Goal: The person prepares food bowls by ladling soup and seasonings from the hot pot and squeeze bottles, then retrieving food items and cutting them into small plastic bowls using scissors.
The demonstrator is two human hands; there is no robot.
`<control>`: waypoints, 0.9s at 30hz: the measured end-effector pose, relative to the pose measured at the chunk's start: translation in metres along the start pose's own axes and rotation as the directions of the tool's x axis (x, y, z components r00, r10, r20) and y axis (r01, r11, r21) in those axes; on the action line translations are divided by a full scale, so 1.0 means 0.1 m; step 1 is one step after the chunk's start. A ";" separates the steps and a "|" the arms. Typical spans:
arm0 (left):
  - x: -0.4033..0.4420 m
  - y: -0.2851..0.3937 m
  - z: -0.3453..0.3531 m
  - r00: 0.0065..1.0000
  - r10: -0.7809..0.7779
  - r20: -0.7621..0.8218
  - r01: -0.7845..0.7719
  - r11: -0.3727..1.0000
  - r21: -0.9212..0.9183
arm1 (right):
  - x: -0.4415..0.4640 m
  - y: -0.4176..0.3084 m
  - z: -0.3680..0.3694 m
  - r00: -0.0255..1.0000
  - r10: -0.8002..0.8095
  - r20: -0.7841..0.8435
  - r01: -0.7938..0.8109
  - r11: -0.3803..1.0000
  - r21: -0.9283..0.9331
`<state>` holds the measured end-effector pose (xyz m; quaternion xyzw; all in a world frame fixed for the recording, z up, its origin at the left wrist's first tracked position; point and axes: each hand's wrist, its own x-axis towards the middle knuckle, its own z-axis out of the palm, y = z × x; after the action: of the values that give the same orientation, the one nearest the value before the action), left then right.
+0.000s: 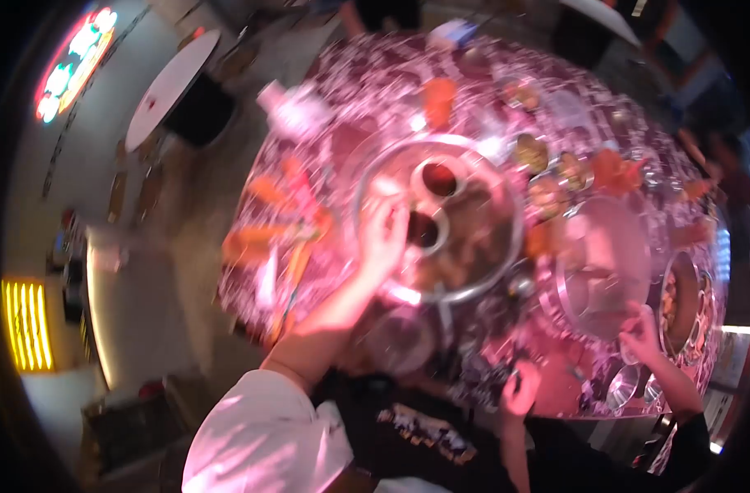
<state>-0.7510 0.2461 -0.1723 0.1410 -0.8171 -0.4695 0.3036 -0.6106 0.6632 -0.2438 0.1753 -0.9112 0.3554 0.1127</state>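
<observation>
Dark-filled cup [424, 232] sits in the round pan [483, 284], eight o'clock of centre, red-filled cup [440, 178] at twelve. Left hand [383, 234] hangs over the pan's nine-o'clock side near the dark one, fingers too blurred to say whether apart or clamped; five-o'clock hand [520, 390], owner uncertain, likewise unreadable. Probably best: cup level, wrist steady, forearm clear of the rim.

Pink light washed the marbled surface [547, 74]; beyond stood a white-topped table [171, 89], a glowing multicoloured sign [78, 64] and yellow-lit panel [27, 324].
</observation>
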 end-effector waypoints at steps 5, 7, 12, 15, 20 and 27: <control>-1.44 -0.49 -1.86 0.991 -0.079 0.106 0.023 0.896 0.444 | 0.16 -1.05 0.12 0.981 0.171 0.092 -0.184 0.970 0.158; -1.69 -0.88 -2.29 0.978 -0.206 0.038 0.134 0.754 0.643 | 0.11 -1.38 0.23 0.975 0.173 0.139 -0.198 0.962 0.189; -1.86 -1.73 -2.43 0.949 -0.313 0.032 0.191 0.653 0.733 | 0.18 -2.26 0.75 0.980 0.000 0.197 -0.074 0.927 0.367; -1.90 -1.86 -2.41 0.877 -0.481 -0.025 0.462 0.825 0.324 | 0.17 -2.72 1.03 0.948 -0.169 0.270 0.066 0.933 0.354; -2.01 -2.08 -2.45 0.872 -0.450 0.195 0.262 0.764 0.590 | -0.08 -2.76 1.89 0.913 -0.265 0.311 0.071 0.853 0.517; -2.52 -0.74 -2.50 0.807 -0.100 0.582 0.115 0.993 0.010 | 0.09 -3.04 1.83 0.532 0.068 0.844 -0.810 0.331 0.484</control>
<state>-0.4021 0.1670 -0.2333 0.0328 -0.8553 -0.5169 0.0141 -0.5119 0.3269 -0.1886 0.0397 -0.5800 0.6742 -0.4556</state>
